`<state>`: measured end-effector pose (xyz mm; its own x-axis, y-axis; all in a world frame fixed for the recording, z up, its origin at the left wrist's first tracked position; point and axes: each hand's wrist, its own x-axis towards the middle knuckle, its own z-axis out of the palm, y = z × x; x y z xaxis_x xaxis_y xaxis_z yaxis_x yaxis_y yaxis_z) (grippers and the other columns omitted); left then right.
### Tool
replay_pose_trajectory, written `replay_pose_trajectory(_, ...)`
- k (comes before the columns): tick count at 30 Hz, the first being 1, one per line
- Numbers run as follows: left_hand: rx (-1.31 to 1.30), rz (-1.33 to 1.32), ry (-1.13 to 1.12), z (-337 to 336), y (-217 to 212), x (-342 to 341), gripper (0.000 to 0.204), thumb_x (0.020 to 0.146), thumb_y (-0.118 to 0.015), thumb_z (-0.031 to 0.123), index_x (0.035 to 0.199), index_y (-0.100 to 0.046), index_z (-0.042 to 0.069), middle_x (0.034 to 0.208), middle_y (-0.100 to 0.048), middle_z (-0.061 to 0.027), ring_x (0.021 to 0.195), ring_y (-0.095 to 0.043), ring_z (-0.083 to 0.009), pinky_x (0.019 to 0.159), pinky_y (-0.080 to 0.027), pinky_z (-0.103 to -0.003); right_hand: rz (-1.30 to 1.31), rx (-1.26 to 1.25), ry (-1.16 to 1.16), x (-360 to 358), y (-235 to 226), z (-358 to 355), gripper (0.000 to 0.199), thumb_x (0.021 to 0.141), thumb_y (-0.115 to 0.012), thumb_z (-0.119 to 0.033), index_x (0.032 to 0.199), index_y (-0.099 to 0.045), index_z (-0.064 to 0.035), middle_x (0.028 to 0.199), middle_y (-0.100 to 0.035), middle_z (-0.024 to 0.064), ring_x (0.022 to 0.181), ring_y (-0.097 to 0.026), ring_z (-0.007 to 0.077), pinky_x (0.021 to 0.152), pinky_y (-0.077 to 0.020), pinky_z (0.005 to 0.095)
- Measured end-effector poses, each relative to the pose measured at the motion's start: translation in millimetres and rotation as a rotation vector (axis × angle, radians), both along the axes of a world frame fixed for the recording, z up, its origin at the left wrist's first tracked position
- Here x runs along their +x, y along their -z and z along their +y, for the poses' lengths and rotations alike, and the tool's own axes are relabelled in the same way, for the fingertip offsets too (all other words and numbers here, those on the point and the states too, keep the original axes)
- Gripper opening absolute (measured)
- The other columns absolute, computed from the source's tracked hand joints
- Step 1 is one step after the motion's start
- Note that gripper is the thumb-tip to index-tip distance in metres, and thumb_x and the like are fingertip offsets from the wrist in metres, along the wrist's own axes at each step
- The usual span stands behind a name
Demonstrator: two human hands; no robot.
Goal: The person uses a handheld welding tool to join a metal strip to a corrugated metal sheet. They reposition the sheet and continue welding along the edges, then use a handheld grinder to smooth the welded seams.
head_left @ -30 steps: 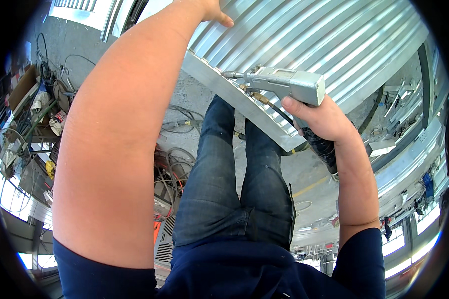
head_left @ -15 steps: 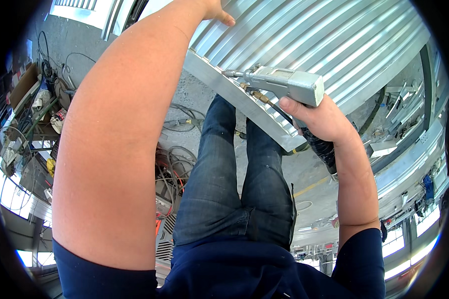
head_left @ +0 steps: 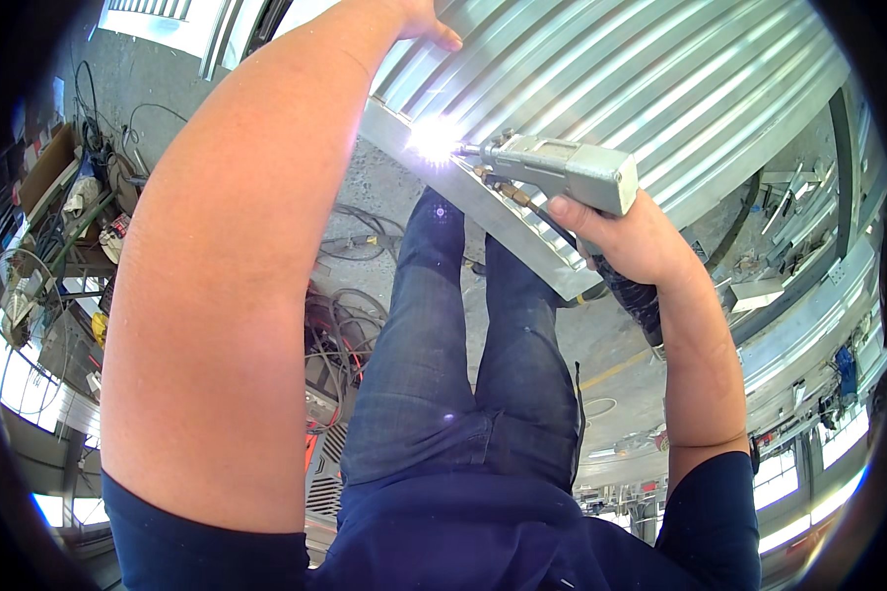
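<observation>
My right hand (head_left: 633,240) grips a grey metal welding gun (head_left: 560,168) with a hose trailing under it. Its nozzle touches the edge strip (head_left: 483,212) of a large corrugated metal panel (head_left: 660,79), and a bright white spark (head_left: 434,140) flares at the tip. My left arm reaches up across the view; my left hand (head_left: 426,20) rests on the top of the same panel, mostly cut off by the frame edge, fingers not shown holding anything.
Below are my legs in blue jeans (head_left: 463,364) on a concrete floor (head_left: 384,197). Tangled cables (head_left: 340,335) lie on the floor at left. A cluttered workbench (head_left: 59,197) stands far left. Curved metal beams (head_left: 808,315) run at right.
A bright spark has lit at the gun's nozzle where it meets the panel's edge strip; before there was none. Both hands have stayed almost in place.
</observation>
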<state>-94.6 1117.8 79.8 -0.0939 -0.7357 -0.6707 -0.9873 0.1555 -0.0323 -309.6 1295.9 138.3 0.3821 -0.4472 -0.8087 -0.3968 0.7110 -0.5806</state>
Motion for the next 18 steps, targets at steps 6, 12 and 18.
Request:
replay_pose_trajectory(6, 0.020, -0.028, -0.018, 0, -1, -3, 0.139, 0.054, -0.090, 0.045, 0.154, -0.005, -0.001, 0.153, -0.009, -0.0405, 0.138, -0.013, -0.0631, 0.116, -0.018, -0.060, 0.001, -0.021, 0.024, 0, -1, 3, 0.050, 0.092, -0.067, -0.040, 0.129, -0.059, -0.0087, 0.085, -0.063, 0.0027, 0.063, -0.054, 0.0089, 0.056, -0.0473, 0.0272)
replay_pose_trajectory(12, 0.011, -0.035, 0.005, -2, 5, 0, 0.141, 0.054, -0.090, 0.047, 0.155, -0.002, 0.002, 0.153, -0.006, -0.0400, 0.139, -0.010, -0.0617, 0.116, -0.018, -0.060, 0.019, -0.054, 0.023, -4, 0, 8, 0.049, 0.091, -0.068, -0.039, 0.128, -0.059, -0.0088, 0.086, -0.063, 0.0032, 0.064, -0.053, 0.0090, 0.056, -0.0473, 0.0276)
replay_pose_trajectory(18, 0.028, -0.102, 0.041, -3, 8, 4, 0.145, 0.056, -0.088, 0.057, 0.155, 0.004, 0.004, 0.155, -0.001, -0.0380, 0.139, -0.014, -0.0605, 0.116, -0.022, -0.057, 0.013, 0.021, 0.167, -20, -5, 21, 0.047, 0.090, -0.070, -0.033, 0.125, -0.059, -0.0031, 0.084, -0.061, 0.0018, 0.065, -0.054, 0.0092, 0.055, -0.0457, 0.0272)
